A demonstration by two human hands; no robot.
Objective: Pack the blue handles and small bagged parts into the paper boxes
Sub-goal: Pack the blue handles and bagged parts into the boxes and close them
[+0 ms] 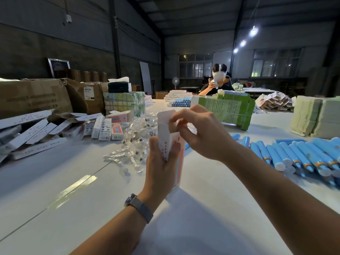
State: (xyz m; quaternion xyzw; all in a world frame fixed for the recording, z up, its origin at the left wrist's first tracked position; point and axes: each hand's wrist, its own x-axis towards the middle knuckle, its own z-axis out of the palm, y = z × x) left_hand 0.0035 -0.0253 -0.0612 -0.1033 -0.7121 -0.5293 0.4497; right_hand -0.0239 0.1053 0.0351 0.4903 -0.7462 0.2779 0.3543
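Note:
My left hand [161, 159] grips a tall white and pink paper box [177, 162] held upright over the white table [92, 199]. My right hand [198, 133] is at the box's open top and pinches its white flap [165, 116]. Whatever is inside the box is hidden. A heap of small clear bagged parts [134, 142] lies just left of the box. Several blue handles [298, 157] lie in a row at the right.
Loose and filled paper boxes [103, 128] lie at the left, in front of brown cartons [36, 96]. A green bundle [230, 109] stands behind my hands and pale stacks [316, 116] at the right. Another person [217, 83] sits at the far end.

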